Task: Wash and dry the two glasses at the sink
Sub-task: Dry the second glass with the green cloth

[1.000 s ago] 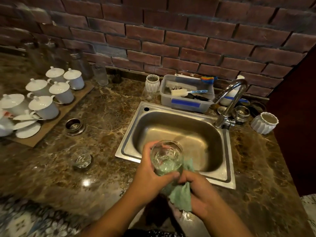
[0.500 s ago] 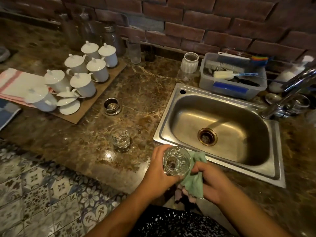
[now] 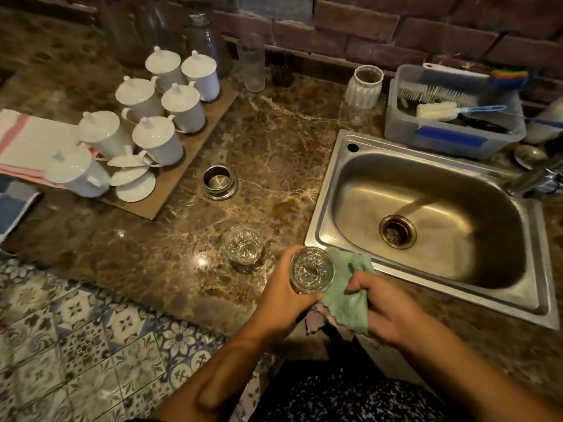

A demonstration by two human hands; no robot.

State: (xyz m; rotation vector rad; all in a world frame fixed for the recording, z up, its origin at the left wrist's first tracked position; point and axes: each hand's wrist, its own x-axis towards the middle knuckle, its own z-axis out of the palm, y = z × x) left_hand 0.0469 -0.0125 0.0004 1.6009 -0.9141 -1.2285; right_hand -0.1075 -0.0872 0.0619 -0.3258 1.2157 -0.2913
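My left hand [image 3: 281,292] grips a clear cut glass [image 3: 311,269] upright, just off the front left corner of the steel sink [image 3: 329,190]. My right hand [image 3: 387,312] clutches a green cloth [image 3: 347,295] that presses against the glass's right side. A second clear glass [image 3: 243,246] stands upright on the brown marble counter [image 3: 274,141], a little to the left of the held one and apart from it. The sink basin holds nothing but its drain [image 3: 397,231].
A wooden board [image 3: 170,190] with several white lidded cups sits at the left. A small steel cup [image 3: 220,181] stands mid-counter. A grey tub [image 3: 451,138] of brushes and a white ribbed jar [image 3: 364,86] lie behind the sink. The tap [image 3: 536,181] is at the right edge.
The view has swung left and down. Both hands carried the glass and cloth from over the sink basin to its front left corner, closer to the second glass.
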